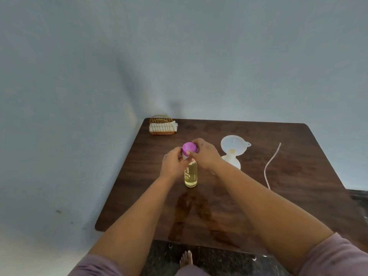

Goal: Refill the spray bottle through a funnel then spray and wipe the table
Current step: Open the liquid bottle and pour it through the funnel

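Beneath both hands' grip [189, 154], the spray bottle [190, 175]

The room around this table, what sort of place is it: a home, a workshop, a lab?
Most likely a plain room in a home. A small dark wooden table stands in the corner of bare pale blue walls, a wire napkin holder sits at its far corner, and the person's bare foot shows on a dark speckled floor.

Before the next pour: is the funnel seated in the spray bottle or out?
In: funnel sits in the white spray bottle, right of the hands.
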Action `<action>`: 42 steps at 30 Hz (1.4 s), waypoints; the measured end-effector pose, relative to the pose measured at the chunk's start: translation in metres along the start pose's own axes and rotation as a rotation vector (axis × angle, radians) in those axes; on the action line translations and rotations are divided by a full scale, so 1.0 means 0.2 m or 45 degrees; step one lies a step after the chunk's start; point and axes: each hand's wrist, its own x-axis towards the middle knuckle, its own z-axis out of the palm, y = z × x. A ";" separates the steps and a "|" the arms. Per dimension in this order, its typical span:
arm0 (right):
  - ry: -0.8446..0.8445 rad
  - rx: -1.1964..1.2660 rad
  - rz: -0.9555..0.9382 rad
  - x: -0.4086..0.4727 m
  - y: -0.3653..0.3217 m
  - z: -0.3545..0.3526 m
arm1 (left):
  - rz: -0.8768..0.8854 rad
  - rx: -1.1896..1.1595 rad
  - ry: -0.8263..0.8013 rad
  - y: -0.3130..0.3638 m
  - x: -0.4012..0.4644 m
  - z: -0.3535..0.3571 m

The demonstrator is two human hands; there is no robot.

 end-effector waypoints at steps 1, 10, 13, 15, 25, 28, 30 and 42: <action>0.004 0.000 0.000 0.00 0.01 0.00 | -0.001 0.013 -0.003 0.00 0.00 0.00; -0.213 -0.399 -0.009 -0.02 -0.07 -0.03 | 0.088 0.087 -0.281 -0.01 0.07 -0.05; -0.090 -0.658 -0.001 -0.01 -0.13 -0.02 | 0.113 -0.005 -0.377 -0.01 0.08 -0.05; 0.024 -0.639 0.072 -0.02 -0.15 0.00 | 0.105 -0.091 -0.429 -0.03 0.07 -0.04; 0.204 -0.766 0.261 -0.04 -0.16 0.15 | -0.033 -0.253 -0.573 -0.12 0.08 0.00; 0.012 -0.766 0.318 0.01 -0.17 0.12 | -0.022 -0.291 -0.611 -0.11 0.08 -0.01; -0.153 -0.739 0.310 0.02 -0.20 0.08 | -0.044 -0.350 -0.651 -0.12 0.10 -0.03; -0.300 -0.676 0.083 0.01 -0.29 -0.07 | -0.070 -0.350 -0.735 -0.14 0.14 -0.04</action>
